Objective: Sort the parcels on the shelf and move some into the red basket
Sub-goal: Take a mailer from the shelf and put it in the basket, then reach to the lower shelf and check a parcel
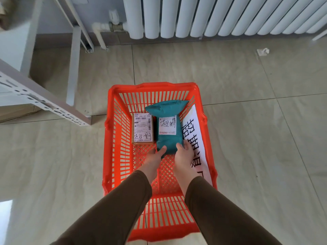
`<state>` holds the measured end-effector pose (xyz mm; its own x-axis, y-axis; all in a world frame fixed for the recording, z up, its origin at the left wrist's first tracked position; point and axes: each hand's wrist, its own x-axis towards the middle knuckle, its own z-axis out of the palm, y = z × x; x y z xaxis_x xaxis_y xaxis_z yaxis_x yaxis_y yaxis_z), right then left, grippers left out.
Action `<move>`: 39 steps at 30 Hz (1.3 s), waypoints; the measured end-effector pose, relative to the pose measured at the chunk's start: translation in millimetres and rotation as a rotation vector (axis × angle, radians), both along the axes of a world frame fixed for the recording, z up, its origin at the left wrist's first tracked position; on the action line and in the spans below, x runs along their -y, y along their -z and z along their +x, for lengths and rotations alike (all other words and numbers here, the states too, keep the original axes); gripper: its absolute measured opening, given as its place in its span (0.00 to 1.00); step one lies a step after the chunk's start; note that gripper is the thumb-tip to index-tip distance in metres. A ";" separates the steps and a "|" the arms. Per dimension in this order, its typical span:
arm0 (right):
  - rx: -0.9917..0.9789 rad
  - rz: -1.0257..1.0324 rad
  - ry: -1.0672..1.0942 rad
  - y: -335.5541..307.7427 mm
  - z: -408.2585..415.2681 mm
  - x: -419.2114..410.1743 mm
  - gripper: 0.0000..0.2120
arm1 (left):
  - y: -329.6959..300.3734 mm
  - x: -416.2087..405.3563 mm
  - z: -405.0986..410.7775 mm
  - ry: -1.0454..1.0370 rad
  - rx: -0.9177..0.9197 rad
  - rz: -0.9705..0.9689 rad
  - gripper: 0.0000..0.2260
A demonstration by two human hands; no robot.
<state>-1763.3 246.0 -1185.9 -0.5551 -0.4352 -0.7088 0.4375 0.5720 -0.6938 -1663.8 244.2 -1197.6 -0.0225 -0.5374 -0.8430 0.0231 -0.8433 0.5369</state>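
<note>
Head view: both my hands reach into the red slatted plastic basket [113, 131].
Left hand [155, 157]: thumb and fingers pinch the teal plastic mailer parcel [168, 140] at its near end.
Right hand [184, 154]: fingers curl round the same end.
Left of my grip: small brown cardboard box [142, 129].

Bright, even daylight, soft and diffuse. Floor tiles [247, 103] carry a broad pale sheen; strongest glare is a blown-out white patch at the lower-left edge [5, 218]. Shadows are weak: a soft dim zone under the white shelf frame [44, 103] and along the wall base below the radiator [212, 15]. Wide-angle distortion is clear, with radiator columns fanning outward and tile joints bowing toward the edges. Top-left corner is smeared and out of focus. Centre is sharp: label print on the parcels in the red basket [113, 138] is legible. Sleeves [109, 209] at the bottom edge go slightly soft. Colours saturated, basket red near clipping.
</note>
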 end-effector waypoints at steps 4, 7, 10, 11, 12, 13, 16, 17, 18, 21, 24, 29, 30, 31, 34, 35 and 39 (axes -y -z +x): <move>-0.065 0.048 -0.141 -66.4 3.7 -11.1 0.23 | -62.3 -8.5 11.5 0.052 0.061 0.014 0.28; -0.160 0.055 -0.284 -135.4 5.4 -14.4 0.19 | -120.6 -3.6 22.4 0.037 0.074 0.028 0.27; -0.208 0.063 -0.400 -205.5 11.4 -14.4 0.16 | -203.2 -4.1 40.1 -0.047 -0.013 -0.008 0.26; -0.212 0.056 -0.440 -229.2 13.7 -15.0 0.17 | -232.8 -5.8 47.7 -0.085 -0.032 -0.021 0.27; -0.202 0.048 -0.475 -256.3 16.9 -15.5 0.17 | -266.4 -7.3 56.4 -0.107 -0.045 -0.039 0.29; -0.195 0.018 -0.508 -297.0 23.9 -14.6 0.15 | -298.9 -8.3 65.3 -0.114 -0.049 -0.062 0.28; -0.212 -0.085 -0.599 -424.6 45.4 -14.2 0.07 | -412.7 -11.8 95.6 -0.164 -0.092 -0.144 0.14; -0.199 -0.116 -0.633 -460.6 53.6 -13.8 0.10 | -451.0 -13.7 107.3 -0.191 -0.093 -0.176 0.09; -0.180 -0.151 -0.662 -496.8 64.0 -13.3 0.13 | -490.6 -16.1 119.8 -0.215 -0.089 -0.210 0.06; -0.157 -0.224 -0.780 -597.3 103.8 -15.4 0.13 | -595.8 -30.7 165.4 -0.254 -0.080 -0.326 0.07; -0.120 -0.309 -0.888 -680.8 149.6 -16.7 0.08 | -681.4 -48.2 222.6 -0.284 -0.052 -0.429 0.08; -0.121 -0.436 -1.055 -778.0 248.0 -26.1 0.08 | -777.7 -78.5 337.8 -0.344 -0.034 -0.576 0.09; -0.133 -0.453 -1.076 -791.2 271.5 -28.3 0.07 | -789.6 -84.2 363.8 -0.357 -0.031 -0.599 0.09; -0.141 -0.472 -1.096 -803.5 296.2 -30.8 0.07 | -801.2 -89.5 389.8 -0.368 -0.029 -0.618 0.09; -0.111 -0.526 -1.119 -828.6 373.3 -36.3 0.07 | -828.3 -104.1 470.7 -0.386 -0.023 -0.667 0.06; -0.097 -0.537 -1.126 -835.5 398.7 -37.8 0.08 | -836.0 -108.2 497.1 -0.395 -0.015 -0.682 0.05; -0.030 -0.579 -1.170 -857.0 492.8 -40.6 0.07 | -858.5 -120.8 595.4 -0.458 0.024 -0.732 0.05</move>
<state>-1270.5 286.6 -328.9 0.3455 -0.9042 -0.2511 -0.1327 0.2178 -0.9669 -1068.4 365.0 -339.2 0.3421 -0.8974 -0.2788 0.2583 -0.1954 0.9461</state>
